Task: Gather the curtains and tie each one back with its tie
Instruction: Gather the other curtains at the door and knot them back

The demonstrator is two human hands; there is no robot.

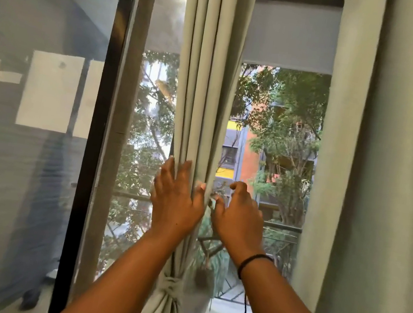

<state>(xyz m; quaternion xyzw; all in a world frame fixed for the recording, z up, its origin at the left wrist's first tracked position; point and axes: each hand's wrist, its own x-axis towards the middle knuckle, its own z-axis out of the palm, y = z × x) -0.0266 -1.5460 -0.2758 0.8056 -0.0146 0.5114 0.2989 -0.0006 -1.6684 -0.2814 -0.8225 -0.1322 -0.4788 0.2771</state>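
Nearest: left hand laid flat, fingers spread, on the gathered pale grey-green fabric curtain; right hand just beside its right edge, fingers curled, pinching nothing discernible. Lower down — matching fabric tie knotted round the bundle. At right, a second pale grey-green curtain hanging loose. Beyond — dark-framed glass window, metal balcony railing, green trees.

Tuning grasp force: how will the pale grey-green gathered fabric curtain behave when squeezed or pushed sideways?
The pale grey-green gathered fabric curtain is probably floppy: it hangs in soft vertical folds and pinches in at the knotted fabric tie. It likely swings rather than resists. Left hand presses it flat, so it looks compressible.
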